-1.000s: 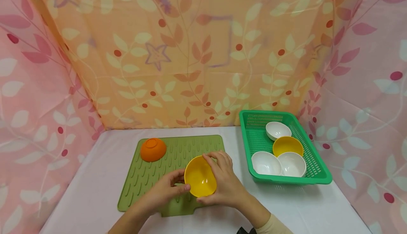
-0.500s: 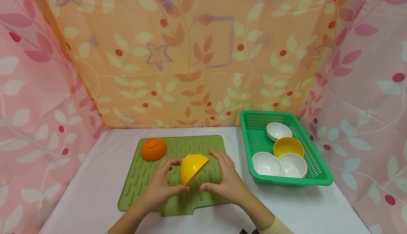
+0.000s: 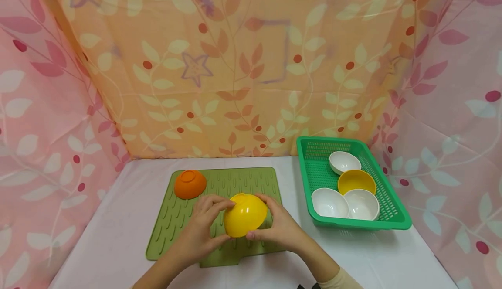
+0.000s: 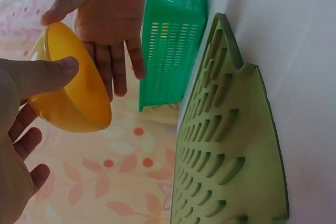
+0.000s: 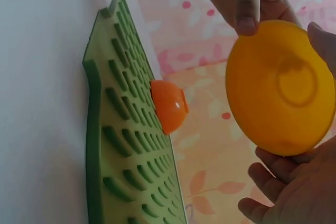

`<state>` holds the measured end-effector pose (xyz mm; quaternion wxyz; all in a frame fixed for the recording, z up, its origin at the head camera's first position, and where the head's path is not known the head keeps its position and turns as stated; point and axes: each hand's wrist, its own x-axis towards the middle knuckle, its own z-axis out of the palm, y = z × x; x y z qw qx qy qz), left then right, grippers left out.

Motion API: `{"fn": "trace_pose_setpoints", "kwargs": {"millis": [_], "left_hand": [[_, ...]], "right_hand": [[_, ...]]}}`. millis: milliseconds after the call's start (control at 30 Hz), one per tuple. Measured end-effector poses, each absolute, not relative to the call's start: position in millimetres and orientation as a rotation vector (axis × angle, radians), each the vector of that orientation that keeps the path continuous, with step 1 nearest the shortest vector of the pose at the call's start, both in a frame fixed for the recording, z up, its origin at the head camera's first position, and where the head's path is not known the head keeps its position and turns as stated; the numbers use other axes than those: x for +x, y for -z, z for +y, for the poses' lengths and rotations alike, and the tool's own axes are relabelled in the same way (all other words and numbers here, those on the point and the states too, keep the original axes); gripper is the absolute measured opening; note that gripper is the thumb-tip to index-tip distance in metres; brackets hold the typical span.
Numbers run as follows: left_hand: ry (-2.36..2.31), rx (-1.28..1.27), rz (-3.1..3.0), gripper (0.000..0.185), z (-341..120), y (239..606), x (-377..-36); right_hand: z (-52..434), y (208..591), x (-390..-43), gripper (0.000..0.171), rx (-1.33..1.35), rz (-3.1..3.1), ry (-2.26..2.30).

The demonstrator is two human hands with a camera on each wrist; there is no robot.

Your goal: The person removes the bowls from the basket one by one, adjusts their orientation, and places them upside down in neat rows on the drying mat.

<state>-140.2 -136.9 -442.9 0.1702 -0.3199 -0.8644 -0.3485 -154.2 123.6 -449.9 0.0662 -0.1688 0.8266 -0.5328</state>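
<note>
Both hands hold a yellow bowl [image 3: 245, 215] above the green ridged mat [image 3: 166, 228]. It is tilted, its outside turned up in the head view. My left hand [image 3: 198, 233] pinches its left side; in the left wrist view the left thumb lies over the rim of the bowl [image 4: 86, 100]. On the other side my right hand [image 3: 285, 228] grips the bowl, thumb low and fingers along the upper edge. The right wrist view looks into the bowl [image 5: 273, 103], with the left thumb at its rim. An orange bowl [image 3: 190, 185] sits upside down at the mat's far left corner.
To the right stands a green basket [image 3: 305, 180]. In it lie several bowls: a yellow one [image 3: 357, 181] and white ones, including a white bowl [image 3: 330, 202] near the front. The white tablecloth [image 3: 117, 223] shows around the mat. Patterned cloth [image 3: 251, 119] hangs behind and at both sides.
The yellow bowl has turned from its opening facing up to its outside facing up. The right hand came off it half a second ago and now grips it again.
</note>
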Motion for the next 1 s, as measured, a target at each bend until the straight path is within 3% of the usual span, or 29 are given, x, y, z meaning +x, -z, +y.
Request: {"fn": "trace_pose_setpoints", "kwargs": {"millis": [200,467,1000], "left_hand": [[1.286,-0.742,-2.635,0.108,-137.1,440.4,-140.8],[1.811,-0.66,-2.719,0.093,-142.2,439.9,-149.9],[1.581,-0.542,-2.724,0.101,-145.3,435.9,-147.2]], "right_hand": [[125.1,448.5,-153.4,0.094,-0.532,2.312,1.844],[123.0,455.8,-154.2,0.093,-0.743,2.077,1.974],[121.6,446.8,-149.9,0.099,-0.652,2.517,1.732]]}}
